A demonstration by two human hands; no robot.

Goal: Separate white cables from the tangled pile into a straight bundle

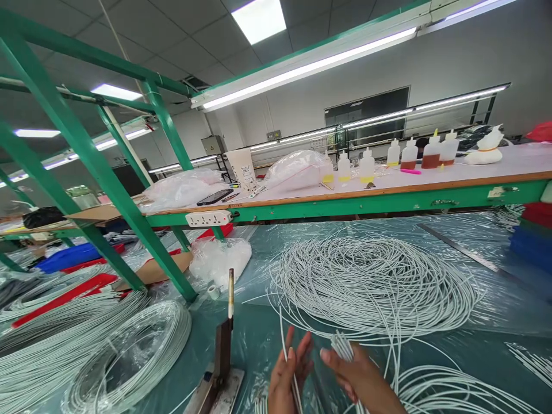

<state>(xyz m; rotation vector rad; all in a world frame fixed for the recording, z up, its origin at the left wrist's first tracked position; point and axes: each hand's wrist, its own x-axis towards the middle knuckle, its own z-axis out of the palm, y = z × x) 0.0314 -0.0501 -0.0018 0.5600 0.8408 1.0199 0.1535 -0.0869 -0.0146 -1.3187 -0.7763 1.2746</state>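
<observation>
At the bottom middle, my left hand (pixel 288 374) pinches a single white cable (pixel 283 336) that runs up from its fingers. Beside it, my right hand (pixel 360 379) grips a small bundle of cut white cable ends (pixel 342 347). Both hands are close together, just in front of a large loose coil of white cable (pixel 375 282) lying on the plastic-covered green table (pixel 474 339). A cutter with an upright lever handle (pixel 224 345) stands just left of my left hand.
Another big coil of white cable (pixel 107 351) lies at the left. A green frame post (pixel 99 167) slants across the left. Above the table runs a shelf (pixel 388 198) with squeeze bottles (pixel 409 154), plastic bags, a phone (pixel 214 197) and a power strip (pixel 209 218).
</observation>
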